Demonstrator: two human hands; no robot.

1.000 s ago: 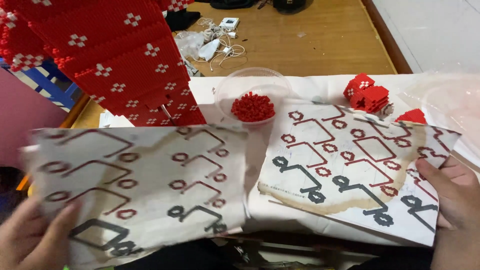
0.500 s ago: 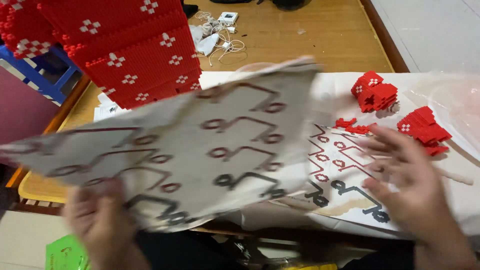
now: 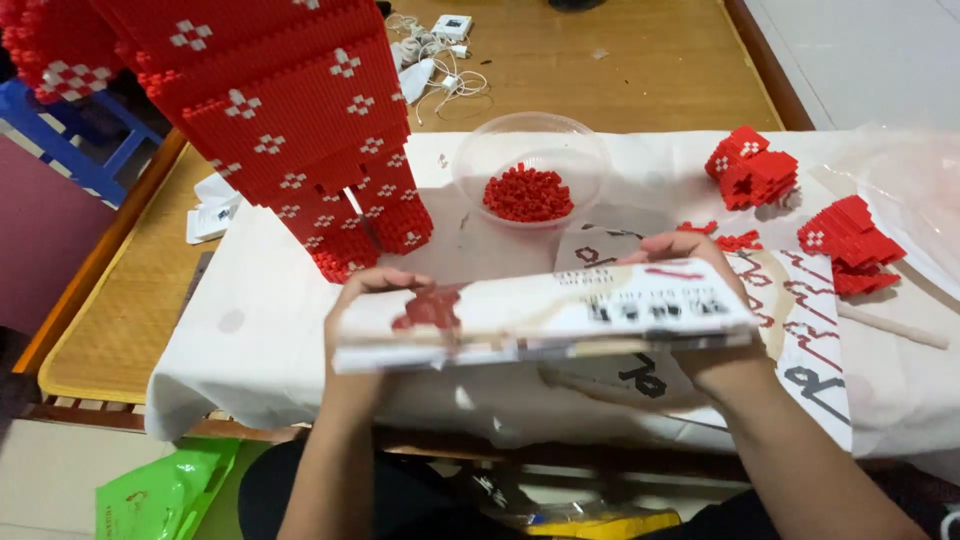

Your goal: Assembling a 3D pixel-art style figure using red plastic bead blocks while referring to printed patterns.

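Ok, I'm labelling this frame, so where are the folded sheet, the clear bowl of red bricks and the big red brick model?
folded sheet (image 3: pixel 540 318), head view, middle of its pale front face.
clear bowl (image 3: pixel 590 160), head view, right rim.
big red brick model (image 3: pixel 290 110), head view, its front wall.

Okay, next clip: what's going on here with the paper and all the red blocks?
A person holds a folded sheet of printed paper up over a white-covered table, the left hand gripping one end and the right hand the other. Another sheet with red and black line diagrams lies flat beneath. Behind stand a tall red block model with white crosses, a clear bowl of small red pieces, and smaller red block clusters toward the right.
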